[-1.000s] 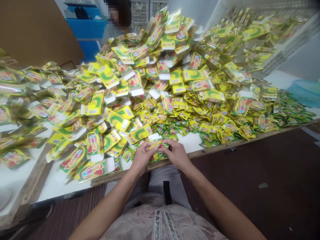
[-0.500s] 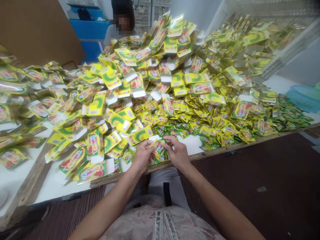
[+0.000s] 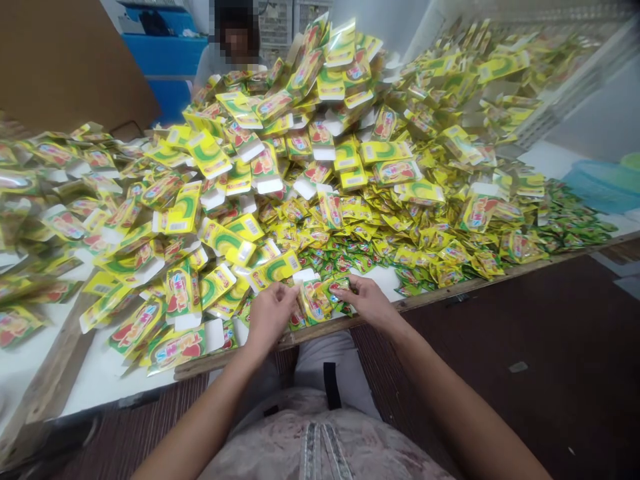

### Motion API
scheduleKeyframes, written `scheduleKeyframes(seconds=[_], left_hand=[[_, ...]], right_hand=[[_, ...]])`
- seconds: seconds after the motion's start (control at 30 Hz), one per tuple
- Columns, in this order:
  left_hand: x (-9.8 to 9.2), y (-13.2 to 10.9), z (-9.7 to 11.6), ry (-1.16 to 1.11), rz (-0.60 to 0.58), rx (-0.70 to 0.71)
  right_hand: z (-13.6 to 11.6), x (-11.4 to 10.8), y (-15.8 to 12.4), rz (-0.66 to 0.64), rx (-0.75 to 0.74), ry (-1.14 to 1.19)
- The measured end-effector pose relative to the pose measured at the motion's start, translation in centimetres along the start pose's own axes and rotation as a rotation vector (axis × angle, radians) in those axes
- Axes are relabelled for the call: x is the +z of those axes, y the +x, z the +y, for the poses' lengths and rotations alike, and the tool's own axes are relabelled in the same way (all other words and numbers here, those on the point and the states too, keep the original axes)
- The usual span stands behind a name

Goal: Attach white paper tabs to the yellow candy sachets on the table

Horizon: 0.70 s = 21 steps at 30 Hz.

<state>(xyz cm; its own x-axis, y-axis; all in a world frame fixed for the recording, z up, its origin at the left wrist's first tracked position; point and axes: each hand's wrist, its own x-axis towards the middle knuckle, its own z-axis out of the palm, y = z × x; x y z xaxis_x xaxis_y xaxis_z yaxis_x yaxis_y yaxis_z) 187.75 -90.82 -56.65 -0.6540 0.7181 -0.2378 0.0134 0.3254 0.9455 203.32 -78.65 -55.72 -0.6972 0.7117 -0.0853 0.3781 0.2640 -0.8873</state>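
Observation:
My left hand (image 3: 271,312) is closed, its thumb and fingertips pinched at the left edge of a small yellow packet (image 3: 316,305) with coloured lettering. To its right, my right hand (image 3: 373,301) pinches a small green sachet (image 3: 338,288) between thumb and fingers, beside the yellow packet's upper right. Both hands are low over the table's front edge. Under and around them lie more green sachets, partly covered by my fingers. Left of my left hand, printed yellow-and-green cartons (image 3: 183,290) with open white flaps lie in a loose heap.
A tall heap of cartons and yellow sachets (image 3: 440,233) spreads across the table. A tipped white crate (image 3: 555,100) spills cartons at right, near a blue translucent basin (image 3: 600,187). A wooden rim (image 3: 430,299) edges the table. Another person (image 3: 233,50) is behind the heap.
My hands have moved apart, the right one shifting right with the green sachet. The yellow packet between them shows more fully. The view has shifted slightly.

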Motion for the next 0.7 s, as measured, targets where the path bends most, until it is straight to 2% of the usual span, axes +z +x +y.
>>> scheduleKeyframes(seconds=[0.07, 0.13, 0.2, 0.23, 0.37, 0.5, 0.57, 0.7], left_hand=[[-0.2, -0.1, -0.5, 0.219, 0.031, 0.027], [0.2, -0.2, -0.8, 0.384, 0.033, 0.051], [1.2, -0.2, -0.9, 0.488, 0.044, 0.087], [1.7, -0.1, -0.8, 0.532, 0.049, 0.112], [3.3, 0.6, -0.2, 0.584, 0.015, 0.22], [3.3, 1.1, -0.1, 0.343, -0.073, 0.277], [3.2, 1.0, -0.1, 0.321, -0.066, 0.292], [3.7, 0.7, 0.3, 0.63, -0.003, 0.341]], right_hand=[[1.6, -0.8, -0.1, 0.109, 0.032, -0.197], [3.0, -1.4, -0.3, 0.335, 0.05, -0.388], [3.5, -1.7, -0.4, 0.534, 0.009, -0.442], [3.4, -1.7, -0.4, 0.585, -0.025, -0.413], [1.4, -1.4, 0.0, 0.564, -0.089, -0.169], [-0.7, -1.4, 1.4, 0.524, -0.172, -0.075], [-0.8, -1.6, 2.1, 0.491, -0.201, -0.056], [0.2, -1.7, 2.7, 0.555, -0.152, -0.07]])
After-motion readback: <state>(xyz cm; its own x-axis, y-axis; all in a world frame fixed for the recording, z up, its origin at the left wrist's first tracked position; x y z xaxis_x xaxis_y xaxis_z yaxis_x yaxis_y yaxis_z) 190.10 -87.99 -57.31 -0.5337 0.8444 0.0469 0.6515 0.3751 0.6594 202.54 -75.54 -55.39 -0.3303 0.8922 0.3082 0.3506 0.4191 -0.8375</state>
